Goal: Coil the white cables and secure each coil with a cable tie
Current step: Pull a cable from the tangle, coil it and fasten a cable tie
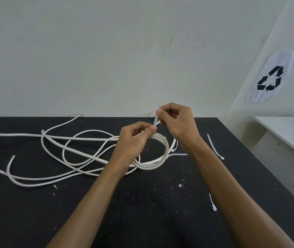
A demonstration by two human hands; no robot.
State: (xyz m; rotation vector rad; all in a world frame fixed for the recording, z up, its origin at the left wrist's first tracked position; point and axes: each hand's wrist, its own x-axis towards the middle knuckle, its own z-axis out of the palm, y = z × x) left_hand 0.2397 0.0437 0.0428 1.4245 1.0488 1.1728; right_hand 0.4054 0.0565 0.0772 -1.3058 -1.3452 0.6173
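Note:
A small coil of white cable point(162, 158) lies on the black table point(142, 203) near its back edge. My left hand point(133, 140) grips the coil's top strands where a white cable tie point(155, 122) wraps them. My right hand point(176, 122) pinches the tie's upright tail just above. Several loose white cables point(62, 140) sprawl in tangled loops to the left of the coil.
Spare cable ties lie on the table: one at the right point(215, 147), one nearer the front right point(212, 202), one beside the coil point(178, 154). A white shelf point(282, 129) with a dark object stands at right. The wall carries a recycling sign point(271, 77).

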